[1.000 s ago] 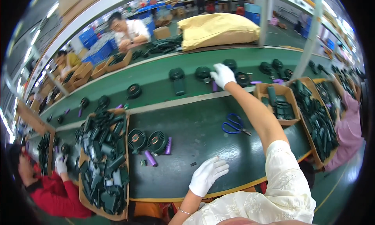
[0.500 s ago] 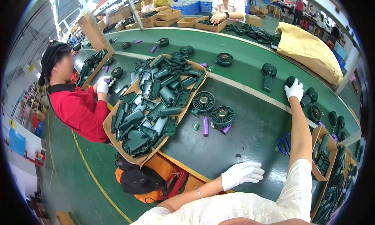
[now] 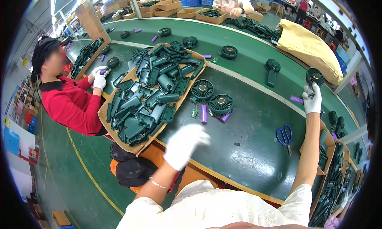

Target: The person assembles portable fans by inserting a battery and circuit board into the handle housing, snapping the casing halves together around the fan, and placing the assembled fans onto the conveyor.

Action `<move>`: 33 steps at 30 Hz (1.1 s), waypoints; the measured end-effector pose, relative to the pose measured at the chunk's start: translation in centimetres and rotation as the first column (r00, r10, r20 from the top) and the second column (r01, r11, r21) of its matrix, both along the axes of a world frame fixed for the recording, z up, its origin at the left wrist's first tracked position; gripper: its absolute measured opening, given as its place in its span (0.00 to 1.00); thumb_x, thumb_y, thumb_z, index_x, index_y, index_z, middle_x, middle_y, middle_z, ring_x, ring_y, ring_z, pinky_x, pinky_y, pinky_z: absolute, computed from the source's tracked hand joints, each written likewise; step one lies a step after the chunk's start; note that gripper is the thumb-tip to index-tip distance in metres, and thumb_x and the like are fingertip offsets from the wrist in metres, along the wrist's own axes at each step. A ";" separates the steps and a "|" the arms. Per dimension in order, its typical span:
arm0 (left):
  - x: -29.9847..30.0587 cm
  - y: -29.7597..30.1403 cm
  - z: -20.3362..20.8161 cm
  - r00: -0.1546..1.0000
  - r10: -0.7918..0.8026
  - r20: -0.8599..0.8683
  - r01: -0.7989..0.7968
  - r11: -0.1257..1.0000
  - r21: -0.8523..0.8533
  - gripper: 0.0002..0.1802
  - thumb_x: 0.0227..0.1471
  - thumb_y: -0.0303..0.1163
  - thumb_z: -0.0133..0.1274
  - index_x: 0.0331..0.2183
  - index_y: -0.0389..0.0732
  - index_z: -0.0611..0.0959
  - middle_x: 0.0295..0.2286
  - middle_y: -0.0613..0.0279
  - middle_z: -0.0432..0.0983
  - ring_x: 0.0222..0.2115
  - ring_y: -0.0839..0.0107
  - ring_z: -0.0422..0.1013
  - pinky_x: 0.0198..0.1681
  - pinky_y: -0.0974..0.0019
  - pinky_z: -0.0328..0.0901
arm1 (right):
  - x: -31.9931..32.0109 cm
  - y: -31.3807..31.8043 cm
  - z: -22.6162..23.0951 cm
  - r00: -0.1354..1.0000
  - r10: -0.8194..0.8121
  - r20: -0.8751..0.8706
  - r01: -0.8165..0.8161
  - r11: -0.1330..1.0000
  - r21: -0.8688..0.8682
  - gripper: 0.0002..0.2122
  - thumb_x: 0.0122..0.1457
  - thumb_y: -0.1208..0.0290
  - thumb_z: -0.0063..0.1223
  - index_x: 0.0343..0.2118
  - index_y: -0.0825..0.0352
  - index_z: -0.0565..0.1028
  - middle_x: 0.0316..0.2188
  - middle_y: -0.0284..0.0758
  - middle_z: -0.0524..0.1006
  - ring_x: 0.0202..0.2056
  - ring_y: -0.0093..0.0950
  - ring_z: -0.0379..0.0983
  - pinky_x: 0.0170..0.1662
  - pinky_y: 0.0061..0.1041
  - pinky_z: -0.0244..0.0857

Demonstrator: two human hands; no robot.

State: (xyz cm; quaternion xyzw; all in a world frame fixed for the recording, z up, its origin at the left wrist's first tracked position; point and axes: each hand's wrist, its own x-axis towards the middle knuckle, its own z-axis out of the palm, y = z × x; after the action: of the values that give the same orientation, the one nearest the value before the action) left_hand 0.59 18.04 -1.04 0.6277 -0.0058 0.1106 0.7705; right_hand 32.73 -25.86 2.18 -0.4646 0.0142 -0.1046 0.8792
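My right hand (image 3: 312, 98), in a white glove, grips a dark green round fan head (image 3: 314, 76) over the far-right belt. Beside that hand is a purple battery cell (image 3: 297, 99); whether it is wired to this fan I cannot tell. My gloved left hand (image 3: 184, 145) is in the air over the table's near edge, by the carton of green casings, its fingers smeared by motion. Two fan heads, one (image 3: 202, 89) behind the other (image 3: 221, 104), lie on the table with purple cells (image 3: 204, 114) and a small circuit board (image 3: 194, 113).
A wide carton (image 3: 104, 114) heaped with green plastic casings (image 3: 137, 127) stands at left. Blue-handled scissors (image 3: 284, 136) lie on the table at right. Fans and a handheld fan (image 3: 272, 72) rest on the green belt (image 3: 250, 64). A co-worker in red (image 3: 73, 103) works at far left.
My right hand has lifted a fan head off the belt, turning its round face into view. My left hand has swung left and up from the table toward the carton. The view has shifted slightly.
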 end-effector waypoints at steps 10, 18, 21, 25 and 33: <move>8.1 14.0 -1.3 0.887 0.443 0.133 -0.186 0.077 0.980 0.25 0.54 0.32 0.55 0.54 0.49 0.75 0.51 0.48 0.71 0.51 0.48 0.70 0.55 0.54 0.66 | -18.0 4.9 2.4 0.979 0.180 0.096 -0.201 0.936 0.289 0.24 0.67 0.54 0.48 0.59 0.63 0.68 0.53 0.42 0.74 0.33 0.23 0.71 0.27 0.19 0.62; 8.0 9.5 0.6 0.830 0.387 0.401 -0.461 0.073 0.884 0.11 0.47 0.19 0.51 0.35 0.41 0.77 0.39 0.49 0.75 0.41 0.46 0.73 0.47 0.57 0.68 | -26.9 2.4 -4.3 0.993 0.114 0.027 -0.097 0.930 -0.353 0.19 0.62 0.63 0.57 0.50 0.71 0.73 0.45 0.38 0.78 0.46 0.32 0.76 0.52 0.37 0.71; 8.2 5.0 1.8 0.798 0.108 0.592 -0.602 0.126 0.788 0.14 0.43 0.15 0.51 0.34 0.41 0.77 0.43 0.51 0.75 0.44 0.50 0.73 0.49 0.60 0.68 | -29.0 3.7 -6.5 0.983 0.181 0.016 -0.122 0.723 -0.680 0.22 0.52 0.68 0.65 0.49 0.74 0.74 0.45 0.39 0.78 0.44 0.28 0.76 0.49 0.29 0.71; 8.2 -1.2 2.5 0.845 -0.092 0.527 -0.447 0.420 0.790 0.13 0.42 0.14 0.49 0.32 0.39 0.77 0.47 0.48 0.75 0.48 0.51 0.73 0.54 0.59 0.67 | -30.5 11.0 -0.9 0.927 0.374 -0.010 -0.320 0.779 -0.539 0.31 0.41 0.70 0.73 0.51 0.72 0.74 0.53 0.40 0.73 0.48 0.28 0.74 0.49 0.27 0.70; 5.4 -10.5 -2.3 0.860 -0.494 0.127 0.510 0.832 -0.218 0.23 0.46 0.16 0.51 0.47 0.39 0.75 0.61 0.52 0.60 0.55 0.52 0.68 0.56 0.54 0.66 | -32.3 12.1 -3.5 0.834 0.499 0.235 -0.044 0.485 -0.873 0.29 0.43 0.70 0.72 0.51 0.65 0.72 0.56 0.44 0.71 0.56 0.43 0.70 0.59 0.36 0.65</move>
State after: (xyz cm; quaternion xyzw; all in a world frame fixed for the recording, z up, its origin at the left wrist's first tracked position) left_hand 5.99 7.56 -3.32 0.5007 -0.1821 -0.0752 0.8429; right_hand 0.39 -13.71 -1.30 -0.7847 -0.3229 -0.0597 0.5257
